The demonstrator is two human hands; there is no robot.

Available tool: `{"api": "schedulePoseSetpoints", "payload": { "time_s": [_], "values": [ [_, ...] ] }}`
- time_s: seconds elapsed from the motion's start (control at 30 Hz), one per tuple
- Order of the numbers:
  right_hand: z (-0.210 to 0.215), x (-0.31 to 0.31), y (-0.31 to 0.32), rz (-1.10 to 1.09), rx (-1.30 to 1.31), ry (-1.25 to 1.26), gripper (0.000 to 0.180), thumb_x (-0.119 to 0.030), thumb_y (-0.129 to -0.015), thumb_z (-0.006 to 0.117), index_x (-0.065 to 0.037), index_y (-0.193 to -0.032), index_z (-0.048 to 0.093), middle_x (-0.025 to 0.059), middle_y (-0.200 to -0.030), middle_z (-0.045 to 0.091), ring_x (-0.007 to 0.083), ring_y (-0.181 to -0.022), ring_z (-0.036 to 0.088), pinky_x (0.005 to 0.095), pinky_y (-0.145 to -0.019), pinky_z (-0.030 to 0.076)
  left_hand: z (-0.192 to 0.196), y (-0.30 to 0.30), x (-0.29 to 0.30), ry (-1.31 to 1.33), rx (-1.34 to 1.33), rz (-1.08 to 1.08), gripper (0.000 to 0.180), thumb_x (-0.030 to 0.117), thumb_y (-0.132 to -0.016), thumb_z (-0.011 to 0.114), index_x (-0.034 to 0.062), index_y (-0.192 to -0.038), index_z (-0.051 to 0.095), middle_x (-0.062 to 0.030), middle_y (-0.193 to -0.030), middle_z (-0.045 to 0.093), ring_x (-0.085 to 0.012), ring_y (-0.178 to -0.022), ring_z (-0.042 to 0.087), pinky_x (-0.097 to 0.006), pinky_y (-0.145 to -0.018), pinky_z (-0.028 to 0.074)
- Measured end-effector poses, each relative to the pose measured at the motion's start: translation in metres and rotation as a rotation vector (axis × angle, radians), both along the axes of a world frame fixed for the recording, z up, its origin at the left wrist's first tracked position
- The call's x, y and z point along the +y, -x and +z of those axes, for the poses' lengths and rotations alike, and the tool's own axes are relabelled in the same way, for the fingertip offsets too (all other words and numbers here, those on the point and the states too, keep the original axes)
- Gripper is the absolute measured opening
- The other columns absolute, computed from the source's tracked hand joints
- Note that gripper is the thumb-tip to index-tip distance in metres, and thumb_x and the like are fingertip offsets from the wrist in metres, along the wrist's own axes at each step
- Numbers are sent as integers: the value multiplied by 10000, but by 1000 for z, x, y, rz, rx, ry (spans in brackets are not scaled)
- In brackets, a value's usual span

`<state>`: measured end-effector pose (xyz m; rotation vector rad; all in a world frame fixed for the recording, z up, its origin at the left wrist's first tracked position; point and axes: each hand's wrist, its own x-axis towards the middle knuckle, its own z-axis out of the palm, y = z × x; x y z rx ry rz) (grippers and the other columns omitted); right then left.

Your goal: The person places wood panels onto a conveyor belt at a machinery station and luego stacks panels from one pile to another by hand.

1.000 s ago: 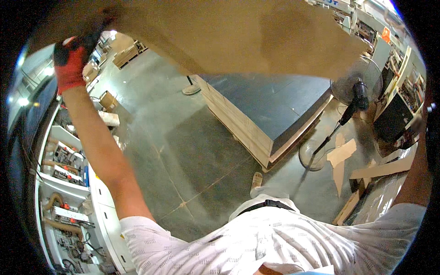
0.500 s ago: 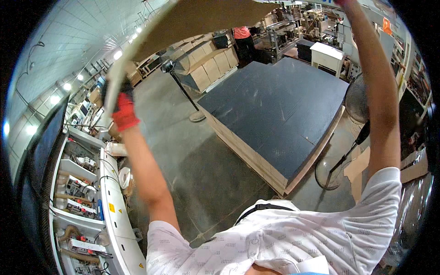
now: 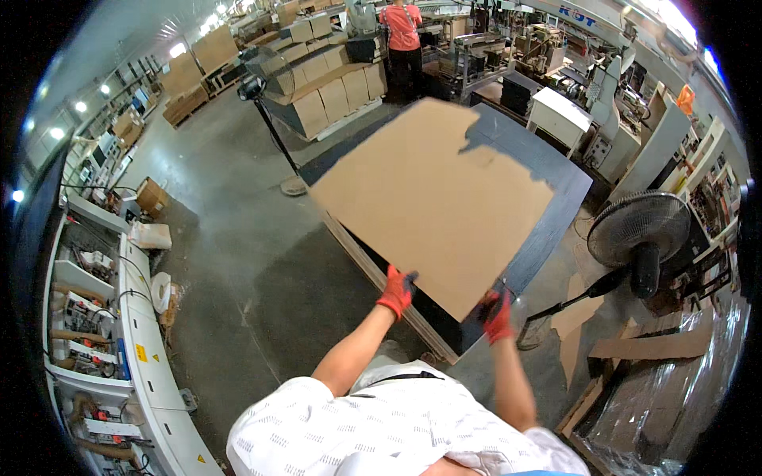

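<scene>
A large brown cardboard sheet (image 3: 421, 190) with a torn notch at its far right edge lies over a stack of dark boards (image 3: 508, 131), turned slightly against it. My left hand (image 3: 397, 292), in a red glove with dark fingertips, is at the sheet's near left edge, its thumb and fingers apart. By the near right corner, my right hand (image 3: 495, 313), gloved alike, is close to the sheet's edge. Its dark fingers blur into the black board, so their grip is unclear.
A black pedestal fan (image 3: 641, 230) stands right of the stack, another fan (image 3: 252, 89) beyond its left corner. White machine cabinets (image 3: 159, 349) line the left. Plastic-wrapped cardboard (image 3: 647, 389) lies at lower right. A person in a red shirt (image 3: 401, 30) stands far off.
The cardboard sheet has come down from overhead onto the dark stack. Both my hands have dropped from high and wide apart to the sheet's near edges. My view has shifted.
</scene>
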<state>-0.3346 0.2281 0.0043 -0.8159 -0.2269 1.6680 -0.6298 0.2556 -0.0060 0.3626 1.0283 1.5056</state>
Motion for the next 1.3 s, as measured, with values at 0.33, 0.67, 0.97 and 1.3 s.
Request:
{"api": "schedulePoseSetpoints", "payload": {
  "time_s": [0.33, 0.67, 0.97, 1.3],
  "values": [
    [-68, -55, 43, -26, -541, 212, 111, -187, -951, 675, -89, -947, 623, 25, -785, 617, 197, -660, 655, 359, -597, 552, -102, 28, 16, 319, -345, -204, 298, 230, -941, 679, 146, -1225, 642, -93, -1070, 665, -285, -928, 655, -502, -770, 554],
    [-67, -78, 70, 222, -1357, 293, 283, -229, -956, 706, -75, -731, 628, 75, -640, 594, 193, -554, 612, 370, -523, 498, -99, 259, 162, 86, 588, 395, 204, 96, -899, 718, 10, -898, 533, -57, -779, 536, -179, -733, 520, -382, -700, 472],
    [-92, -104, 72, 13, -1191, 412, 309, -274, -888, 753, -81, -708, 592, 52, -684, 622, 170, -555, 607, 363, -499, 498, -90, 284, 141, 428, 564, -170, 244, 211, -940, 739, -11, -971, 644, -135, -838, 694, -262, -683, 694, -398, -595, 564],
    [-112, -129, 81, -292, -1004, 623, 285, -172, -868, 748, -83, -705, 532, 30, -644, 595, 147, -527, 572, 335, -480, 461, -100, 314, 168, 355, 653, -289, 331, 279, -905, 781, 18, -822, 594, -106, -689, 646, -192, -525, 641, -337, -449, 543]
  ]
}}
